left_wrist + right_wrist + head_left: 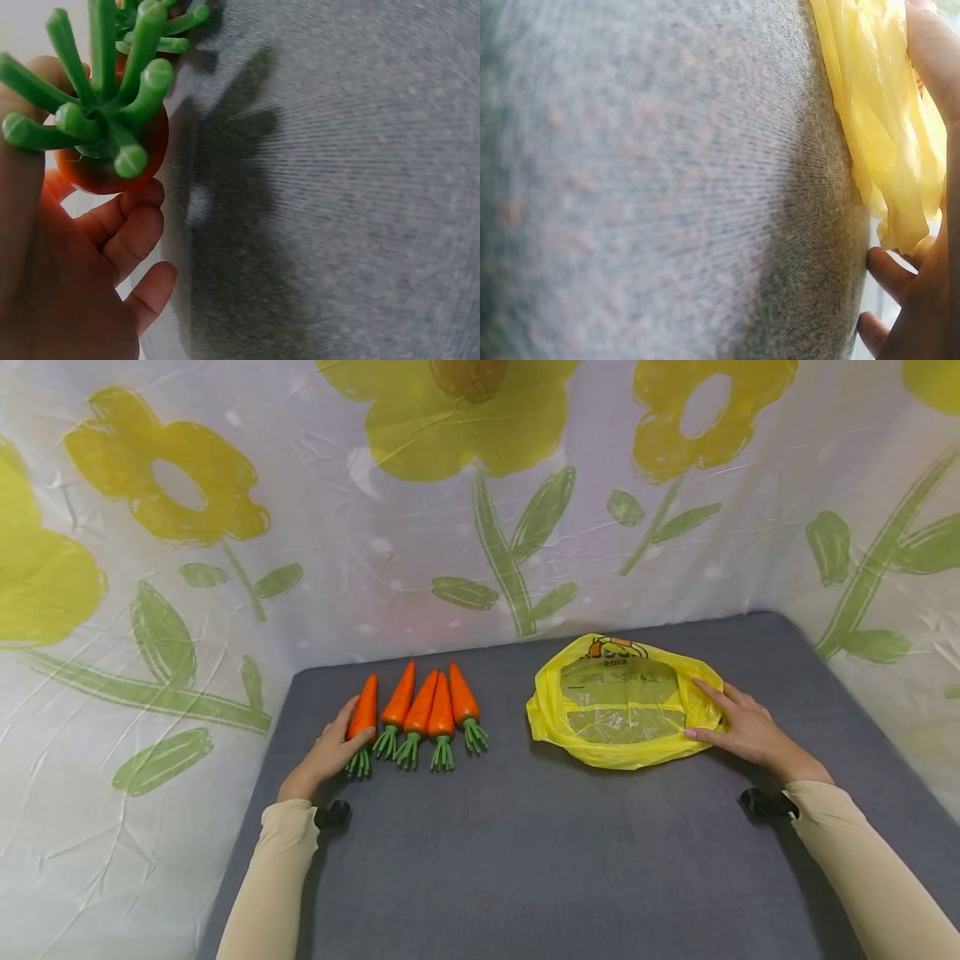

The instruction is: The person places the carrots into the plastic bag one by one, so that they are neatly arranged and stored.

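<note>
"Flower-printed cloth hangs behind the grey worktop. With twelve o'clock at the far edge, where does everything lie?"

"Five carrots sit toward ten o'clock from the middle, tips near twelve, green stubs near six. The yellow bag lies between one and two o'clock, its mouth spread wide."

"And the hands?"

"The left hand is out at ten o'clock, thumb on one side of the leftmost carrot, fingers curled on the other — it grips that one. The right hand is between two and three, thumb and forefinger over the bag's three o'clock edge; I take it as pinching the plastic, though the wrist view cuts part of it off."

"Which step is that?"

"Picking up a carrot while the bag is held open, I'd judge. Whether the carrot has left the worktop, I can't tell. I see none inside the bag."

"So what does the next move call for?"

"A secure hold near the thick end and a lift clear of the neighbour just beside it. Any carry to the bag runs toward three o'clock, over the other four — and the thin rim could slump if the pinch loosens."
</note>
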The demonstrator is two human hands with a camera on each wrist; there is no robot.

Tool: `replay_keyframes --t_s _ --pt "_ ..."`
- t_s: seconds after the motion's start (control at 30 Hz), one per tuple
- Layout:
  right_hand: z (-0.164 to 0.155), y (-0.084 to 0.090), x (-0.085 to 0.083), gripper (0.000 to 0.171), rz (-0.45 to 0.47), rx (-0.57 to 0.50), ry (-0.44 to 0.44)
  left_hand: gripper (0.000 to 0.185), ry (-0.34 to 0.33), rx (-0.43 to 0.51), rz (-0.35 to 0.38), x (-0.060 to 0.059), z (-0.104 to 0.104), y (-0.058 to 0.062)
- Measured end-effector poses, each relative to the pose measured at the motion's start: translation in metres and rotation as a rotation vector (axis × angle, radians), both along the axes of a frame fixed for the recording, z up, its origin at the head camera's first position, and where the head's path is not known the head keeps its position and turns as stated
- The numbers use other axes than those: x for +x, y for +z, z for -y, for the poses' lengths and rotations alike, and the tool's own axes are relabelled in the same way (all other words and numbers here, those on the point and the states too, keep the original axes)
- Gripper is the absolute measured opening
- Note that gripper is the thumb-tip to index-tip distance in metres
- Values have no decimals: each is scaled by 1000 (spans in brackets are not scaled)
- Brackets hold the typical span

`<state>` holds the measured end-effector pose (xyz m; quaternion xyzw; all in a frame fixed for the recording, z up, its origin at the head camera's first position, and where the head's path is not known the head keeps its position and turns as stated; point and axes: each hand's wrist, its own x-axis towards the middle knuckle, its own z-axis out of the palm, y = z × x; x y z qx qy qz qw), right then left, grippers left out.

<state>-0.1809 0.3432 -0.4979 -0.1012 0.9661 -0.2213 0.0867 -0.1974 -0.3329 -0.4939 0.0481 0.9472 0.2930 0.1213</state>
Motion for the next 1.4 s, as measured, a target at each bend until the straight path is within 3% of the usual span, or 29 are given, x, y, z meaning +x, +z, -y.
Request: replay_keyframes --t_s 0.4,0.77,1.4 --pt "1 -1 1 97 -5 10 -6 79 -4 6 -29 -3 -5 11" --pt "0 -2 1 98 1 16 -15 80 -33 94 -38 -5 -20 28" --pt "2 -1 2 99 16 3 -28 75 -96 212 -98 -9 -66 56"
